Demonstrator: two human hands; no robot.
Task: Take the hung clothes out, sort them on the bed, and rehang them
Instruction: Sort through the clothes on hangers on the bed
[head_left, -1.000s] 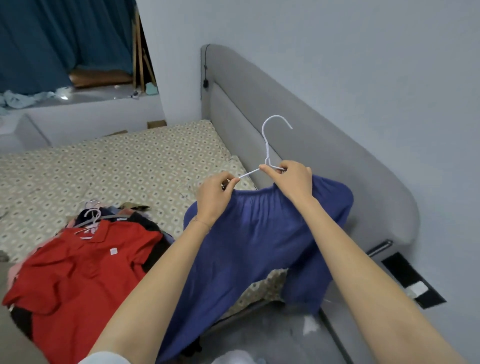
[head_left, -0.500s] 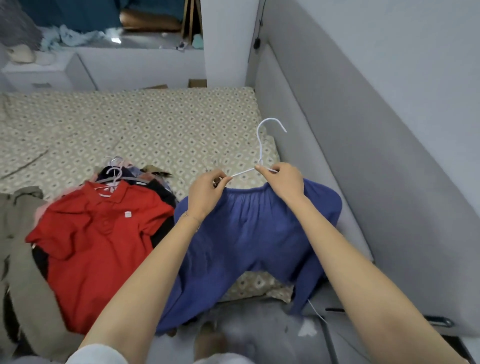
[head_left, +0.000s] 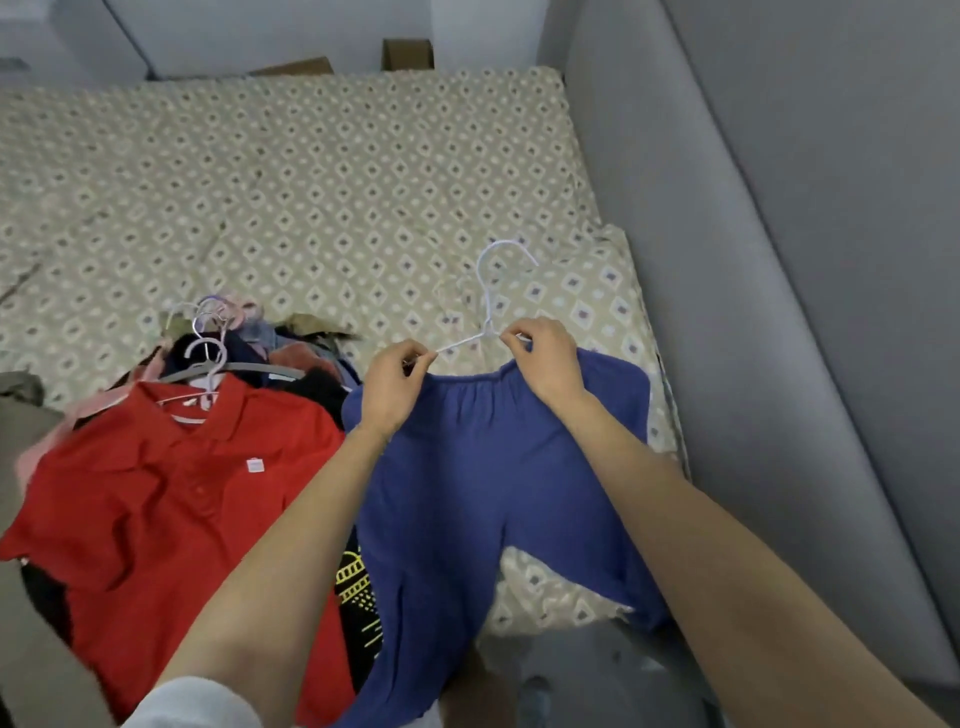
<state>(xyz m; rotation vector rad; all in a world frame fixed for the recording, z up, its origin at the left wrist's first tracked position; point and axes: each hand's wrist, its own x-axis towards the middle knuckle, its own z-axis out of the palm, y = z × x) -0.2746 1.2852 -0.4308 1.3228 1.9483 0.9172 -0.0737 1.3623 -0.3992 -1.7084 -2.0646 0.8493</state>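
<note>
A blue garment (head_left: 483, 467) hangs on a white wire hanger (head_left: 488, 296) over the bed's near right corner. My left hand (head_left: 395, 384) pinches the hanger's left shoulder and the garment's top edge. My right hand (head_left: 545, 358) grips the right shoulder and the fabric there. The hook points up and away from me. To the left, a red polo shirt (head_left: 171, 478) on a hanger tops a pile of clothes (head_left: 291, 358) with several hangers (head_left: 208, 343) sticking out.
The bed (head_left: 311, 182) has a beige diamond-patterned sheet. A grey padded headboard (head_left: 727, 312) runs along the right side. An olive garment (head_left: 21, 384) lies at the far left. A black item with yellow print (head_left: 358, 587) shows under the red shirt.
The view has tilted further down toward the bed. Both hands keep their hold on the hanger and blue garment, which now lies lower, over the bed's corner.
</note>
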